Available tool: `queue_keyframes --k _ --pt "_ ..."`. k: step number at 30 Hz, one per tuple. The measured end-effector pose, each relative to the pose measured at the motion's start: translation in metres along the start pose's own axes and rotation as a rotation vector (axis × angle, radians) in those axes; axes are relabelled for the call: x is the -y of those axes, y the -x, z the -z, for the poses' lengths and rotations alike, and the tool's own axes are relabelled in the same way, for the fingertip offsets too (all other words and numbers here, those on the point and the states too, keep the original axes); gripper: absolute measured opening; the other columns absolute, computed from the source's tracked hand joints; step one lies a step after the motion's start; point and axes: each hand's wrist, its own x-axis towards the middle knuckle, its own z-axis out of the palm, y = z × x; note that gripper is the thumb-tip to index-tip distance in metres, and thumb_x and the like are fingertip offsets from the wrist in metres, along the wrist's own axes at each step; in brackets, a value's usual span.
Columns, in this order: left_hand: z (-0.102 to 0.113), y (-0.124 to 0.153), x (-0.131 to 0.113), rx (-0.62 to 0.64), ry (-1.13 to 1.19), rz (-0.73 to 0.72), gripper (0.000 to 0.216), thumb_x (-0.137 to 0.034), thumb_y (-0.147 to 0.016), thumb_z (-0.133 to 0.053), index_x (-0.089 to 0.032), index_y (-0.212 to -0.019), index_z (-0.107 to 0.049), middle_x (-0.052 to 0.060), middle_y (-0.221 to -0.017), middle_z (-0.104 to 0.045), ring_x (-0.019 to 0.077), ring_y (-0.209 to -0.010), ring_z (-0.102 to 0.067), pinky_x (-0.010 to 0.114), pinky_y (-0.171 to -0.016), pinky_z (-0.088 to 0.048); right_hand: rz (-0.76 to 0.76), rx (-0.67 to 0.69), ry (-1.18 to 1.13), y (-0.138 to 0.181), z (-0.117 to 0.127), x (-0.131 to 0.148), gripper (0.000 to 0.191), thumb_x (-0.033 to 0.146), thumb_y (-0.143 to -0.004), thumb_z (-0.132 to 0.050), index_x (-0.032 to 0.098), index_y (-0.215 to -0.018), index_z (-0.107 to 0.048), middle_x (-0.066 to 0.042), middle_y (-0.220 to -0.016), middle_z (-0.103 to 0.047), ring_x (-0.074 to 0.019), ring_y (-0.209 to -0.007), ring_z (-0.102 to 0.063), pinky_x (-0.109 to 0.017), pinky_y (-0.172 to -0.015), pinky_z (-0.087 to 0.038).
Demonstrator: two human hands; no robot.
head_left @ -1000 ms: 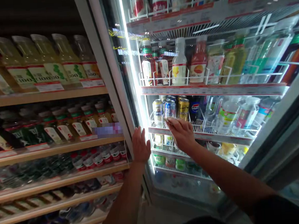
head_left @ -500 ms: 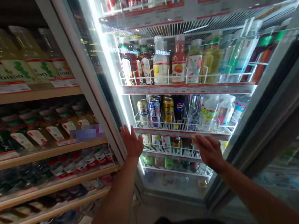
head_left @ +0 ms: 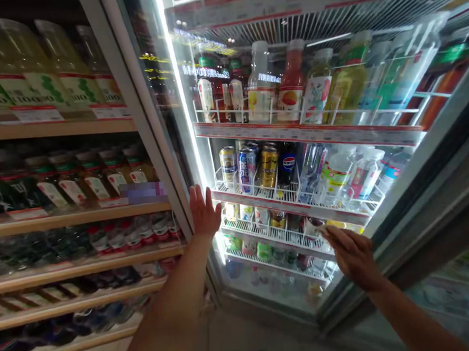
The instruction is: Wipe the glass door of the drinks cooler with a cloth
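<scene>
**Two bare hands at a lit drinks cooler**

Two hands are up in front of the cooler, neither gripping anything. The left hand (head_left: 204, 213) lies flat against the cooler's left frame (head_left: 167, 185), palm forward and fingers straight and slightly spread, just beside the bright light strip. The right hand (head_left: 352, 253) is lower and further right, its back to the camera. Its fingers are stretched out loosely and hold nothing. Its fingertips reach the front edge of the lower wire shelf (head_left: 273, 235), near a small container (head_left: 314, 226); whether they touch either one cannot be told.

Above that shelf, between the two hands, a row of cans (head_left: 247, 169) stands upright in wire lanes, with clear plastic bottles (head_left: 337, 172) to their right. Higher still, tall juice bottles (head_left: 288, 87) line another shelf behind a red price strip. To the far left, outside the cooler, wooden shelves (head_left: 74, 217) carry rows of labelled bottles in dimmer light.
</scene>
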Motion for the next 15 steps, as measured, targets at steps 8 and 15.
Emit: queue_keyframes --k 8,15 --pt "0.006 0.003 -0.002 -0.006 0.049 0.006 0.065 -0.043 -0.099 -0.044 -0.017 -0.156 -0.026 0.015 -0.167 -0.010 0.0315 -0.155 -0.001 0.054 -0.124 -0.015 -0.228 -0.307 0.183 -0.056 -0.008 0.006 0.055 0.016 -0.089 -0.062 0.023 -0.143 -0.054 -0.014 -0.127 -0.064 -0.0275 -0.113 -0.060 -0.044 -0.096 -0.043" --pt "0.029 0.002 0.023 0.053 0.081 -0.149 0.062 -0.036 -0.100 -0.045 -0.023 -0.157 -0.025 0.013 -0.166 -0.020 0.0324 -0.154 -0.014 0.052 -0.122 -0.022 -0.165 -0.142 -0.002 -0.115 -0.057 0.106 0.064 0.014 -0.090 -0.060 0.038 -0.149 -0.044 -0.005 -0.131 -0.062 -0.0238 -0.114 -0.054 -0.040 -0.099 -0.038"
